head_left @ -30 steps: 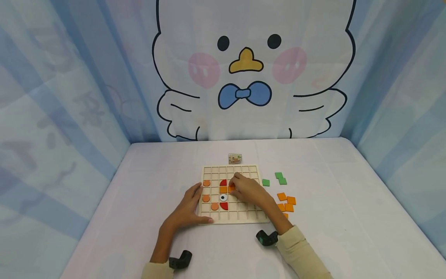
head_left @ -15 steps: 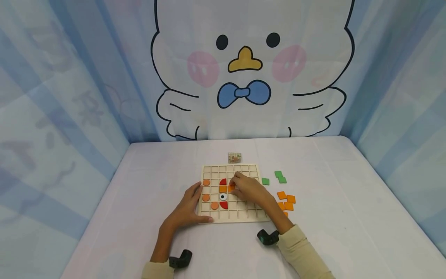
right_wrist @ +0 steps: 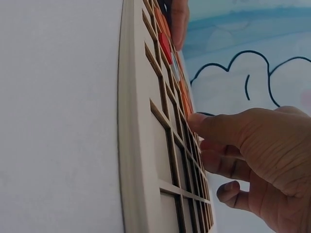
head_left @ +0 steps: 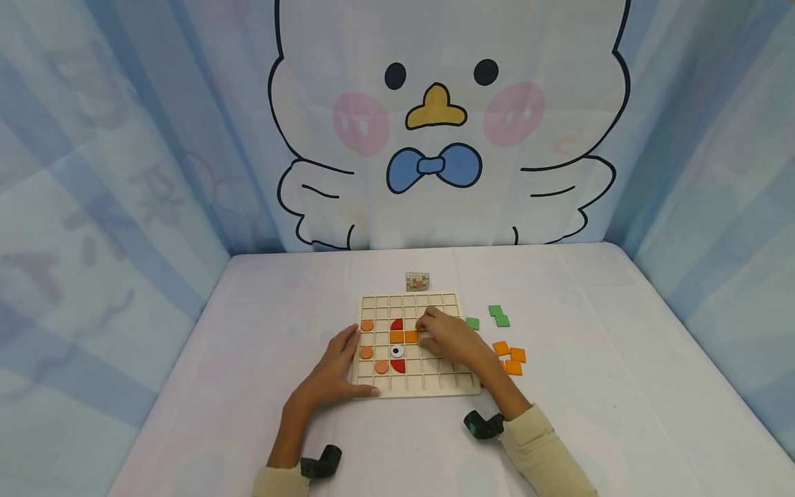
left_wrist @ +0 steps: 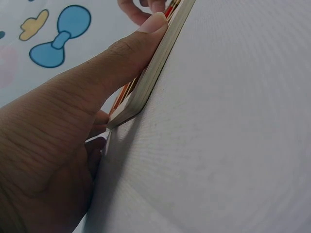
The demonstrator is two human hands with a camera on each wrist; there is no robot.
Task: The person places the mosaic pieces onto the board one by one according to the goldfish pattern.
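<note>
A pale wooden grid board [head_left: 435,385] lies in the middle of the table. My left hand [head_left: 335,367] holds its near left corner, thumb on the front edge and fingers along the left side. Two orange square tiles [head_left: 411,337] sit side by side in its cells, between red quarter-round pieces [head_left: 398,366]. A white disc with a black dot [head_left: 397,351] and several orange discs [head_left: 381,367] fill other cells. Just right of the second square tile hovers my right hand [head_left: 455,341], fingers loosely bent, nothing visible in its grasp; its thumb [right_wrist: 214,125] is close to the board.
Loose green tiles [head_left: 502,320] lie right of the board, with several orange square tiles [head_left: 513,367] nearer the right forearm, which partly hides them. Behind the board's far edge is a small patterned card [head_left: 417,281]. A printed curtain [head_left: 435,207] stands behind the table.
My right hand has let go of the orange square tile and drawn slightly right, leaving the tile in its cell in full view. My left hand has stayed on the board's corner.
</note>
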